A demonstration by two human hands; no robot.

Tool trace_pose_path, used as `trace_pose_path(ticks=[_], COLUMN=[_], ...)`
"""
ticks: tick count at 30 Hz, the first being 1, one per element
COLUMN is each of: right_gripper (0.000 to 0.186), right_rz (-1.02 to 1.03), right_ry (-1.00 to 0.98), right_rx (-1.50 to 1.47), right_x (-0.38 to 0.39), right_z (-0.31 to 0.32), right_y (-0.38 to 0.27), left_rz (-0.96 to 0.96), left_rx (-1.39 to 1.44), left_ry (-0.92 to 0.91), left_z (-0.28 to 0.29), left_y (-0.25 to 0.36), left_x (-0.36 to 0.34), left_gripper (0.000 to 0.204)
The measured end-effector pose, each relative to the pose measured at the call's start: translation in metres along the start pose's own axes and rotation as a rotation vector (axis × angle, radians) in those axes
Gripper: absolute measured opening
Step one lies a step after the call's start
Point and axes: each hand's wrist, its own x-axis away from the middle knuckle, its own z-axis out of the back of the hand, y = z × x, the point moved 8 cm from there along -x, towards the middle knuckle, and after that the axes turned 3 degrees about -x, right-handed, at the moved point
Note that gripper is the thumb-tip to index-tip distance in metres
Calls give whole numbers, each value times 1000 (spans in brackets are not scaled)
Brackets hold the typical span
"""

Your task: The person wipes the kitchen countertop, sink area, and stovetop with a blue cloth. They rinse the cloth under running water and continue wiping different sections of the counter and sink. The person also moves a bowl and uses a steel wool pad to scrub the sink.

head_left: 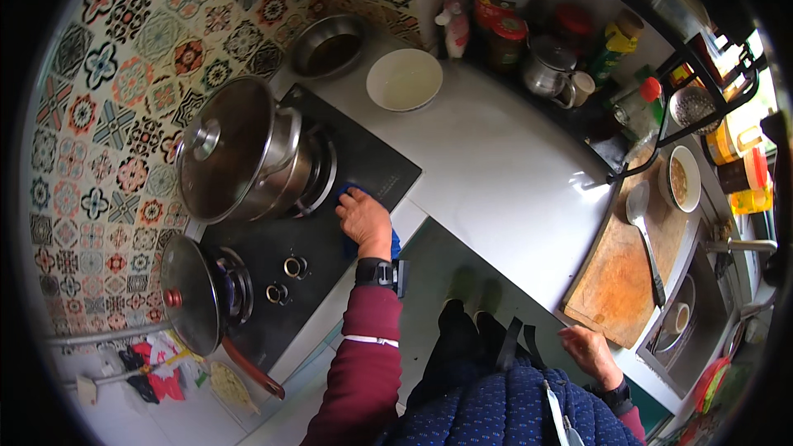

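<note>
Cloth [395, 243], crumpled blue | left hand [363, 219]: grip holding it, smooth black hob [263, 249] | right hand [591, 353]: grip, cannot tell

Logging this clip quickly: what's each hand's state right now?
Left hand: holding a blue cloth against the stovetop.
Right hand: loosely open, nothing visible in it.

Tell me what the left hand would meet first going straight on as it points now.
Probably the metal burner ring under the large lidded pot, beyond the left hand; depth is unclear from this view.
</note>
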Motion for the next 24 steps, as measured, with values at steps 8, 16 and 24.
trace_pose_path(ticks=[8, 16, 24], right_gripper=[19, 19, 19], right_rz=[-130, -95, -246], right_ry=[21, 27, 101], right_rx=[-32, -75, -200], right_x=[-1, -7, 5], right_z=[1, -2, 4], right_y=[-1, -8, 32], left_rz=[-377, -771, -522], left_rx=[-23, 1038, 268], left_ry=[182, -365, 17], left_z=[12, 46, 60], left_y=[132, 223, 35], left_x=[5, 148, 87], left_gripper=[27, 33, 32])
